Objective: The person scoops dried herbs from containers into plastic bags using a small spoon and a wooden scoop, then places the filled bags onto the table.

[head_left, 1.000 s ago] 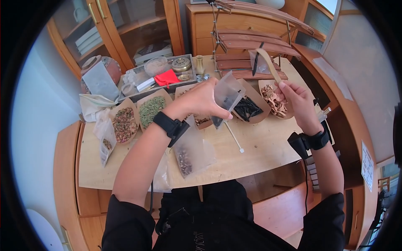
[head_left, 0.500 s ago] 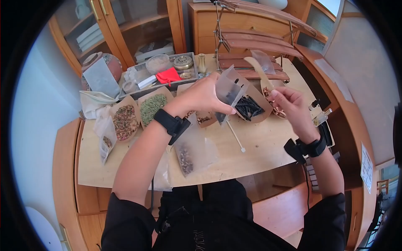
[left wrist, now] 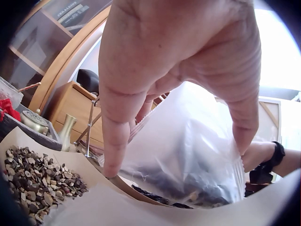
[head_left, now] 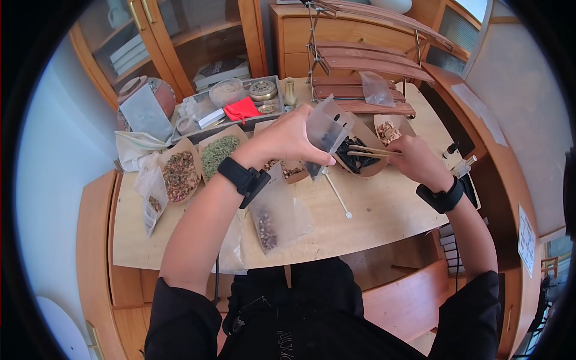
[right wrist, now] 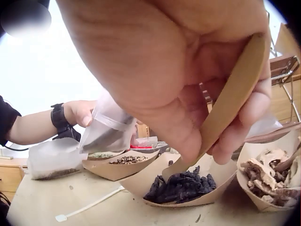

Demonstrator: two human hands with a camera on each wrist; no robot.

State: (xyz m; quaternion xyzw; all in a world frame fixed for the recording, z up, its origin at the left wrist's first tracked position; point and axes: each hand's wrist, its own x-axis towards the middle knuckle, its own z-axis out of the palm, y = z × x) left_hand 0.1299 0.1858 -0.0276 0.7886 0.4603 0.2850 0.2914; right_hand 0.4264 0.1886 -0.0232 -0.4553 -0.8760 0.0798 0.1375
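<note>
My left hand (head_left: 288,141) grips a translucent bag (head_left: 327,137) between thumb and fingers; dark contents show low in the bag in the left wrist view (left wrist: 183,150). Just right of it, my right hand (head_left: 423,161) pinches light wooden tongs (head_left: 375,151). Their tips reach into a paper tray holding black, shrivelled pieces (head_left: 353,161). From the right wrist, the tongs (right wrist: 230,99) slant down, one tip touching the black pieces (right wrist: 188,188). Whether a piece is between the tips cannot be told.
Trays of pale slices (head_left: 389,131), green leaves (head_left: 219,156) and reddish mix (head_left: 180,174) stand alongside. A filled bag (head_left: 265,225) and a white stick (head_left: 337,193) lie in front. Behind are a slatted rack (head_left: 366,60) and a grey tray (head_left: 174,135) of small items.
My right hand has come down and turned, bringing the raised tongs into the black pieces. A dark strip seen by the tongs a second ago is gone from there. The left hand still grips the bag.
</note>
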